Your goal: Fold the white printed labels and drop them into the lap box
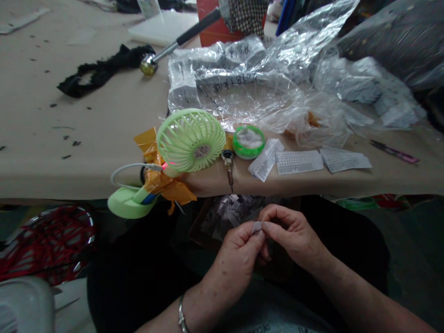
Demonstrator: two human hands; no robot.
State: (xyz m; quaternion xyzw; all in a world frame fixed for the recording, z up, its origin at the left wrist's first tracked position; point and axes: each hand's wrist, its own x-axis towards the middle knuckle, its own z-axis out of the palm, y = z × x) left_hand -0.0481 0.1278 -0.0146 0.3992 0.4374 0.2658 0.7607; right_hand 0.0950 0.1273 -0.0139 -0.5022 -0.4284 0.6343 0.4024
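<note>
Over my lap, my left hand (241,252) pinches a small whitish label-like piece (257,226) between thumb and fingers. My right hand (294,233) meets it from the other side, thumb and forefinger closed at the piece's edge. Its print, if any, is too small to read. Just beyond the hands, below the table edge, a box holds many pale strips (229,212). On the table front lie printed labels (299,162) in small stacks. Beside them are a green tub (249,142) with white cotton-like filling and a pointed tool (228,169), its tip toward me.
A green fan (190,141) is fixed at the table edge with brown tape (169,185). Behind it lie clear plastic wrapping (243,88), a hammer-like metal tool (149,64) and black fabric (100,74). Pink-handled snips (395,151) are at right. A red-laced stool (48,240) stands left.
</note>
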